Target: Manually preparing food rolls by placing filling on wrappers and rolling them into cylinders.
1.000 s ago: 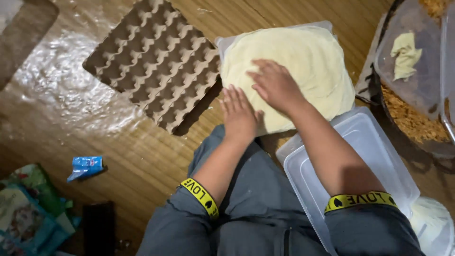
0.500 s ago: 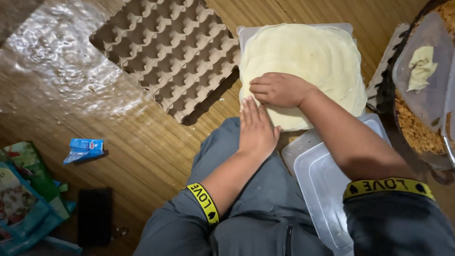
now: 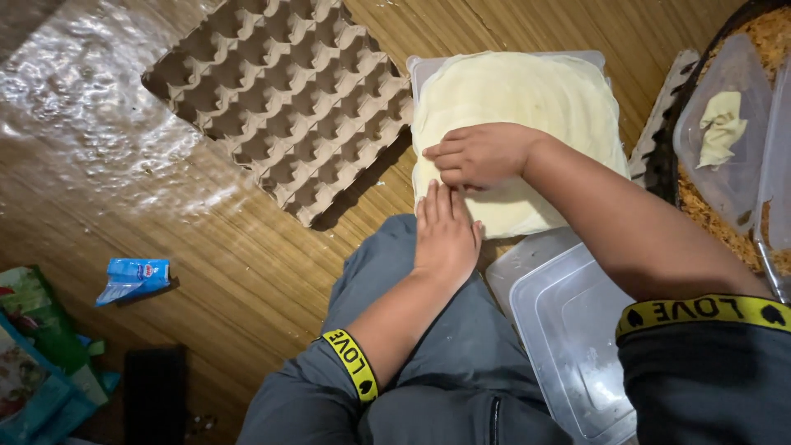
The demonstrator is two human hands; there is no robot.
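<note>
Two hands: the right hand (image 3: pixel 478 154) lies curled on one dough sheet (image 3: pixel 527 107), the left hand (image 3: pixel 445 235) flat at its edge, gripping nothing. One egg tray (image 3: pixel 280 99) beside.

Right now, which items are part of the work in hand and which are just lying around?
In use:
left hand
right hand
stack of thin dough sheets
plastic tray under the stack

Lying about:
egg carton tray
blue packet
clear plastic lid

egg tray (image 3: pixel 284 103) lies left of the hands, dough stack (image 3: pixel 535 99) under the right hand (image 3: pixel 482 154), containers (image 3: pixel 568 338) to the right.
</note>
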